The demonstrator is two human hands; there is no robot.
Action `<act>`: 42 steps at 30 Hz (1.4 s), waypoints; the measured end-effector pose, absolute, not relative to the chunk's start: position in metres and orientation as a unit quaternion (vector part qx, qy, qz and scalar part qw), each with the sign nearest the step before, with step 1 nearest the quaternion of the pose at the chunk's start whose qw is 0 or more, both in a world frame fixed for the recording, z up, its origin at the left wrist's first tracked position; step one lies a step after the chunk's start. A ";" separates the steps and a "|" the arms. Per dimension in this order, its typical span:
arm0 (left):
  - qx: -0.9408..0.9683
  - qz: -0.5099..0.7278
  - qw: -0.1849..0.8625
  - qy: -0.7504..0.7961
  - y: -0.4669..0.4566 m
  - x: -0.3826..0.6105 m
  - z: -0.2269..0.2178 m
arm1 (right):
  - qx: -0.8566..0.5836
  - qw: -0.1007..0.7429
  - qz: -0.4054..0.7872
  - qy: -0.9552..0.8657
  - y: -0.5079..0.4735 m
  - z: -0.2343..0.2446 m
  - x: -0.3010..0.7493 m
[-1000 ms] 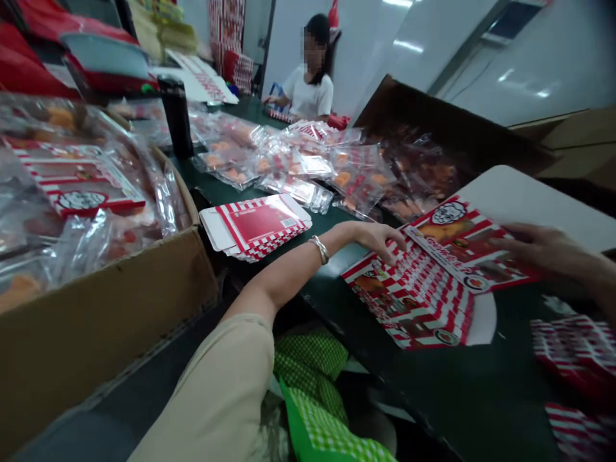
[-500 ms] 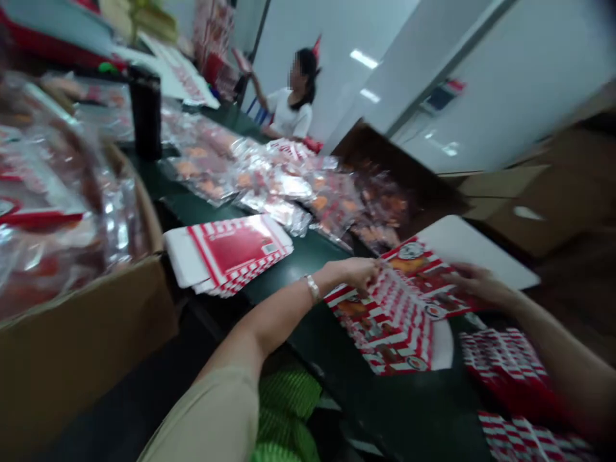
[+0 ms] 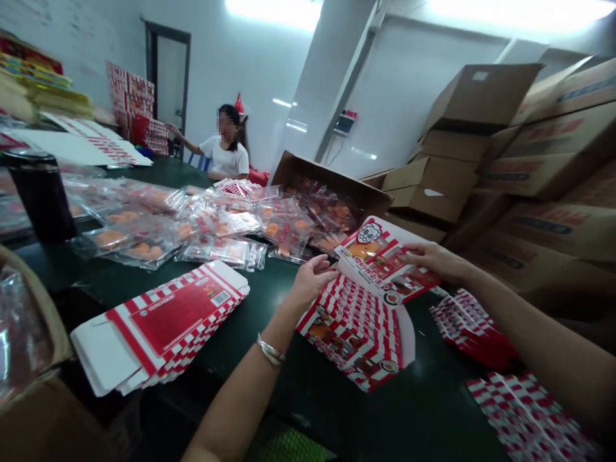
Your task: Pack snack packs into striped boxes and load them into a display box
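Note:
My right hand [image 3: 436,260] grips the right side of a flat red-and-white striped food carton [image 3: 373,250] printed with a bearded face and food pictures, its white flap sticking out behind. The carton is raised at a tilt over a fanned stack of matching cartons [image 3: 356,327] on the dark green table. My left hand [image 3: 312,279], a bangle on its wrist, is beside the carton's left edge above the stack. Its fingers are slightly bent and apart; whether the fingertips touch the carton I cannot tell. Another stack of folded cartons [image 3: 178,321] lies to the left.
Clear bags of orange pieces [image 3: 144,244] cover the far side of the table [image 3: 269,301], by a tipped cardboard box [image 3: 332,170]. A dark tumbler [image 3: 41,196] stands left. More striped cartons [image 3: 524,417] lie right. A co-worker [image 3: 226,151] sits opposite; large boxes [image 3: 539,154] are piled behind.
My view has tilted up and turned right. The carton in my right hand has lifted and tilted off the stack. My left hand has come back from it, its fingers opening.

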State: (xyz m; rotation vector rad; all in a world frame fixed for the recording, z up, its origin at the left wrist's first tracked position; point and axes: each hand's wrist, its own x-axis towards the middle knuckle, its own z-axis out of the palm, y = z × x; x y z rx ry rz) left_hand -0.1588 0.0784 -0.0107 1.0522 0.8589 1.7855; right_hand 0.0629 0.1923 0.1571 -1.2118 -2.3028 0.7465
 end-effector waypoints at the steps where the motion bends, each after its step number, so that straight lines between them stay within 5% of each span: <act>1: 0.410 0.721 0.445 0.337 0.082 -0.152 -0.008 | -0.429 0.212 0.316 -0.819 0.191 0.156 0.061; 12: 0.462 0.712 0.432 0.304 0.095 -0.160 0.045 | -0.269 0.337 0.586 -0.686 0.155 0.094 0.040; 23: 0.663 0.447 0.412 0.438 0.078 -0.201 0.143 | -0.233 0.399 0.673 -0.577 0.134 0.050 0.060; 42: 0.765 0.255 0.358 0.470 0.097 -0.182 0.165 | -0.196 0.322 0.725 -0.577 0.136 0.039 0.103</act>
